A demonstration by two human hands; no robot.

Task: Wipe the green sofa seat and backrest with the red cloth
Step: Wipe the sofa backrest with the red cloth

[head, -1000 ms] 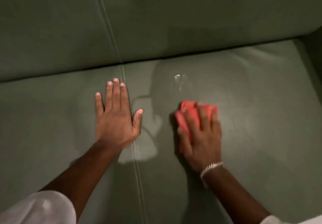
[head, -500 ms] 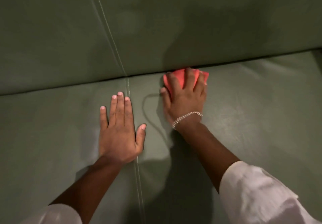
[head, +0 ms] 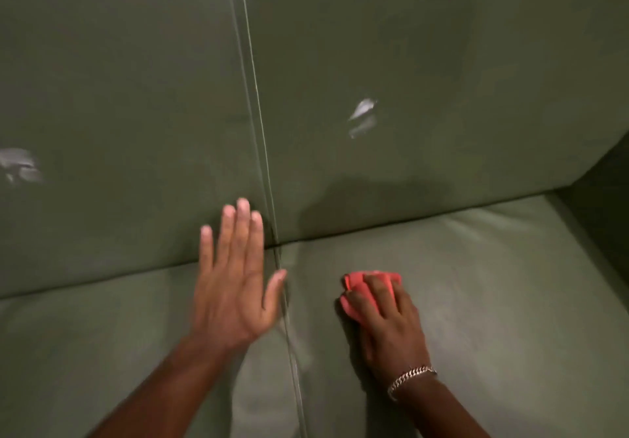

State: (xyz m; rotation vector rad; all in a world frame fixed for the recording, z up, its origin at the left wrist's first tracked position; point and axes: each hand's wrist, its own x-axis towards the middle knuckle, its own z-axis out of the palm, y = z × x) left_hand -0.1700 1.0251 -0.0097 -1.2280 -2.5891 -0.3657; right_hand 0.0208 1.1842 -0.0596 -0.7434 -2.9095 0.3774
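Two bare hands show over a green sofa, seen from above. On my right hand (head: 388, 318) the fingers (head: 383, 293) are curled down over a bunched red cloth (head: 357, 289), pinning it flat to the seat cushion (head: 493, 301). The cloth sits on the right-hand cushion, near the crease where seat meets backrest (head: 425, 63) but not touching the backrest. Only its front and left edges peek out past my fingertips. A silver chain bracelet (head: 410, 380) circles that wrist.

On my left hand (head: 235, 287) the fingers are spread open and straight, holding nothing. The palm faces down just left of the vertical seam (head: 258, 114) that splits the cushions, thumb reaching toward the seam. The picture is blurred there, so I cannot tell whether it rests on the seat or hovers.

Pale shiny marks show on the backrest: one (head: 362, 117) above the cloth, another (head: 20, 163) at the far left edge.
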